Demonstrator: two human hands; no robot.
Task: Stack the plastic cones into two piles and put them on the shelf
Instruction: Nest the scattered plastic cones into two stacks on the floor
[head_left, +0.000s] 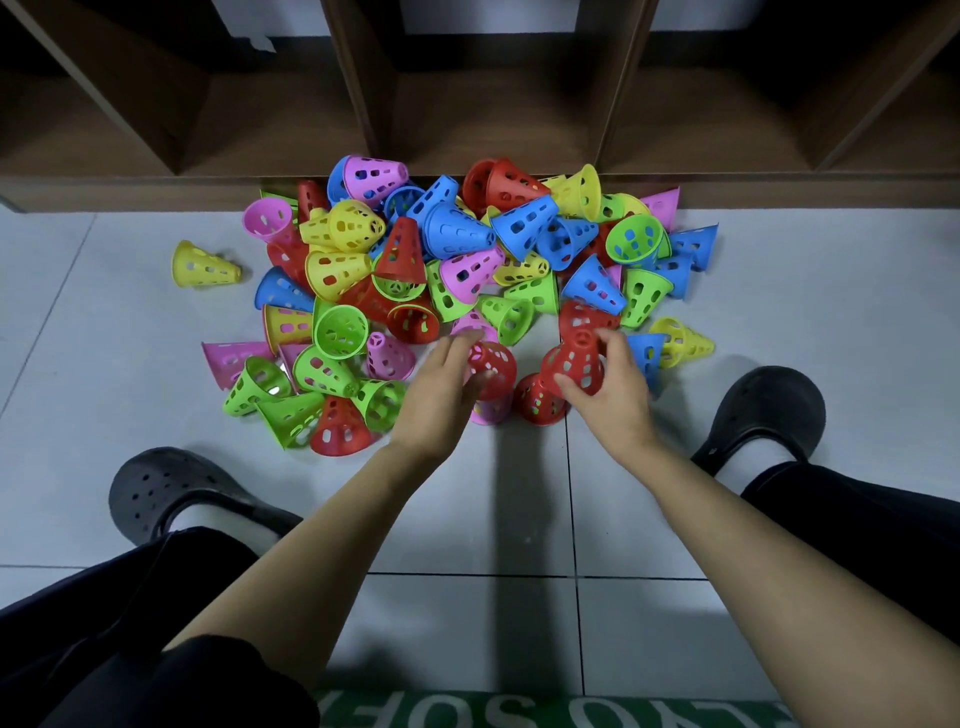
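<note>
Shelf (483, 130) spans the top. Pile of cones (467, 260) lies loose and unstacked on the floor (519, 493) right in front of it. Your left hand (441, 389) curls round a blurred red cone (496, 366). Your right hand (610, 387) grips a second red cone (574, 364), thumb at the rim and fingers on the narrow top, at the pile's near edge.
</note>
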